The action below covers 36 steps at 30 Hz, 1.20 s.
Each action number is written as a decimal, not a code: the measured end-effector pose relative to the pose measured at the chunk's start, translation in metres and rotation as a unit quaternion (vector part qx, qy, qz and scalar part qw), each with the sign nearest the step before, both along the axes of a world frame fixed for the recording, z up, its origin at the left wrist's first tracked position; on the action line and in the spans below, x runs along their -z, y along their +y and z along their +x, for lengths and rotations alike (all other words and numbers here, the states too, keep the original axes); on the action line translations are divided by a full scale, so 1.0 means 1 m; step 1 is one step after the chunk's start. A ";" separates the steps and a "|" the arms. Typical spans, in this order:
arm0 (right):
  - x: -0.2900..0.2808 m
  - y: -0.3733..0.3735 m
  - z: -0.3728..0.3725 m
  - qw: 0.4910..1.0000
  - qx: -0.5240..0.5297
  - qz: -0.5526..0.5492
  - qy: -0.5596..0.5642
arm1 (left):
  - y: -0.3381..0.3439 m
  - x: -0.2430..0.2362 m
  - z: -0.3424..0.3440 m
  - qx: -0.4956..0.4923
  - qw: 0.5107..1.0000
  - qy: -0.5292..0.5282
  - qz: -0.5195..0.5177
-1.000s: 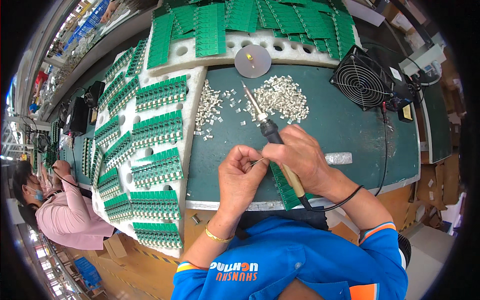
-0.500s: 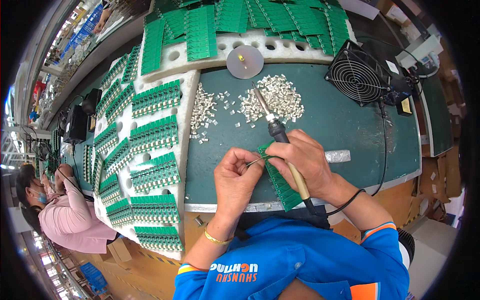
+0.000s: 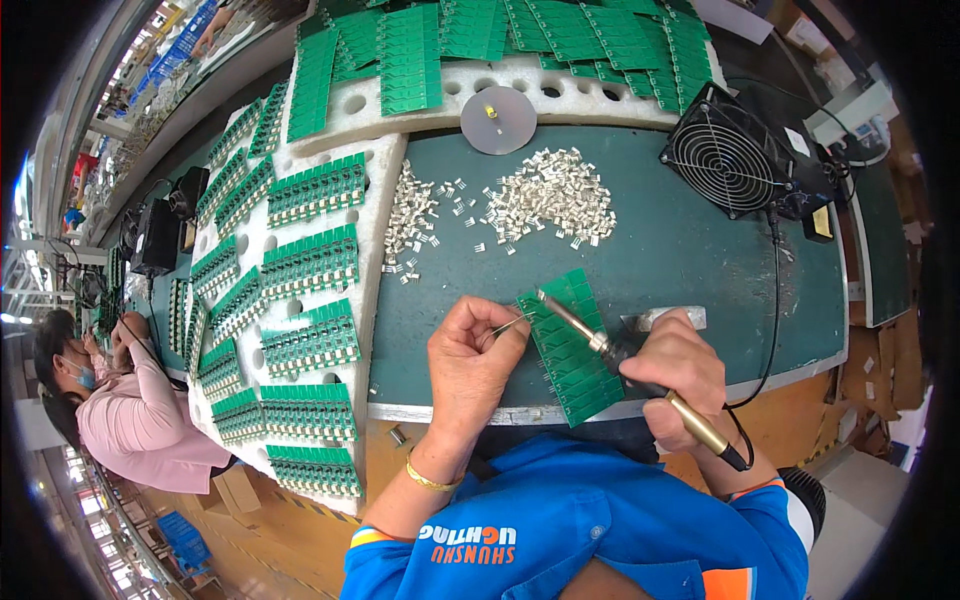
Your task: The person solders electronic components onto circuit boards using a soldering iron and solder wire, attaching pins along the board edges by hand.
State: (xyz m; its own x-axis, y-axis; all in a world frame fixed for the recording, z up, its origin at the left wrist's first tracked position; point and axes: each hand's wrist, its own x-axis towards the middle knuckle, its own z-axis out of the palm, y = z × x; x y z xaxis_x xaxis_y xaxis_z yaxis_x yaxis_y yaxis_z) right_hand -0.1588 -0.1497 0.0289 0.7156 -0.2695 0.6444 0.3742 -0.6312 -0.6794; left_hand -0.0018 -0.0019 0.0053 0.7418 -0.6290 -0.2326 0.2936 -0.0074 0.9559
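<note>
A soldering iron (image 3: 579,323) is gripped in my right hand (image 3: 680,368), my fingers wrapped around its dark grip. The metal tip lies over the upper left corner of a green circuit board panel (image 3: 572,367). That panel sits at the table's front edge, its lower end reaching past it, with small pins along its left side. Pinched between the thumb and fingers of my left hand (image 3: 468,352) is a thin length of solder wire (image 3: 514,323). The wire's end meets the board's upper left edge, close to the iron's tip.
White connectors (image 3: 555,198) lie in piles behind the board. A foam sheet (image 3: 376,240) at left carries rows of populated boards; bare boards (image 3: 410,60) lie on foam at the back. A fan (image 3: 722,158) stands back right. A person in pink (image 3: 150,420) works at far left.
My right hand has moved right and turned the iron, bringing its tip down from above the connector pile to the board's upper left. My left hand stays nearly still with the solder wire.
</note>
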 end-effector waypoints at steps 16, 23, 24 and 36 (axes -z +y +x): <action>0.002 0.009 0.001 0.999 0.013 -0.025 0.027 | 0.001 0.001 -0.002 -0.006 1.000 0.003 0.004; 0.008 0.007 -0.001 0.999 0.004 0.008 0.033 | 0.002 0.002 -0.002 -0.006 1.000 0.008 -0.003; 0.009 0.007 -0.003 0.999 0.005 0.008 0.034 | 0.002 0.002 -0.001 -0.005 1.000 0.008 -0.003; 0.014 0.005 -0.006 0.999 0.001 -0.014 0.034 | 0.003 0.001 0.000 0.004 0.999 0.039 -0.006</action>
